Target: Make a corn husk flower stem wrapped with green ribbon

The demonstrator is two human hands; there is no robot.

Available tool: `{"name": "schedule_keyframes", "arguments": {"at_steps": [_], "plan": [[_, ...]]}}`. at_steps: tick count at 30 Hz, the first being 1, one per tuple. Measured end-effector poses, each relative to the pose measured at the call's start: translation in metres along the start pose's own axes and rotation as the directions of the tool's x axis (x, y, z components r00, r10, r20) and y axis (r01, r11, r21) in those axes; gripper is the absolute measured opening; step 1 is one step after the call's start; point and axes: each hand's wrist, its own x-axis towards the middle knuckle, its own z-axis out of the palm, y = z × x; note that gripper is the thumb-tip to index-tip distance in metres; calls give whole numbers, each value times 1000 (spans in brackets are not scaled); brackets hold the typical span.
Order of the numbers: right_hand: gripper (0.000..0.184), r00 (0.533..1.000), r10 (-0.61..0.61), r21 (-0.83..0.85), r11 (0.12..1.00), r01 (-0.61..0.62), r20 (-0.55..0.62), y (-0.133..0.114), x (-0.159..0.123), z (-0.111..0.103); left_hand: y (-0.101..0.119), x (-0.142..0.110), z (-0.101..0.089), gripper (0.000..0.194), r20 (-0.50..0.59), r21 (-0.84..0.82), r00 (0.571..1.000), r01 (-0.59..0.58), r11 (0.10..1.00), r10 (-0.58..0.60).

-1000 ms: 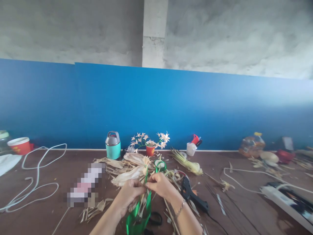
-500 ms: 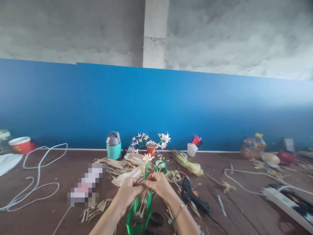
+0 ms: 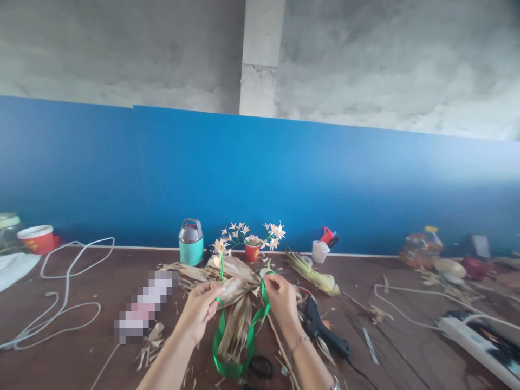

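My left hand (image 3: 198, 310) pinches the green-wrapped stem of a pale husk flower (image 3: 220, 248), which points up above the fingers. Farther right, my right hand (image 3: 281, 301) has its thumb and fingertips closed on a shiny green ribbon (image 3: 229, 371). That ribbon hangs in a loose loop between both hands, over a bundle of dry corn husks (image 3: 234, 331). Just behind the right fingertips, partly covered, is what looks like the ribbon's roll (image 3: 265, 272).
A black glue gun (image 3: 323, 330) lies right of my right forearm, its cord trailing forward. Behind stand a red cup (image 3: 252, 252) with husk flowers and a teal flask (image 3: 190, 250). A power strip (image 3: 471, 341) and white cables (image 3: 67, 287) lie at the sides.
My hands were together at the stem and have now parted. The left moved left with the flower; the right moved right and up with the ribbon, spreading its loop.
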Motion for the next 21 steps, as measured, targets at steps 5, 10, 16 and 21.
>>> {"name": "schedule_keyframes", "arguments": {"at_steps": [5, 10, 16, 21], "plan": [[15, 987, -131, -298, 943, 151, 88, -10, -3, 13, -2, -2, 3, 33, 11, -19, 1000, 14, 1000, -13], [14, 966, -173, -454, 857, 244, 193, -12, 3, 26, -4, -1, 4, 35, 12, -31, 999, 32, 999, -31], [20, 964, -184, -500, 827, 258, 192, -26, 10, 3, -7, 0, 5, 33, 3, -49, 998, 67, 997, -66], [26, 928, -276, -441, 820, 364, 251, -53, 12, -25, -11, 2, 5, 33, 16, -75, 992, 123, 990, -122]]}}
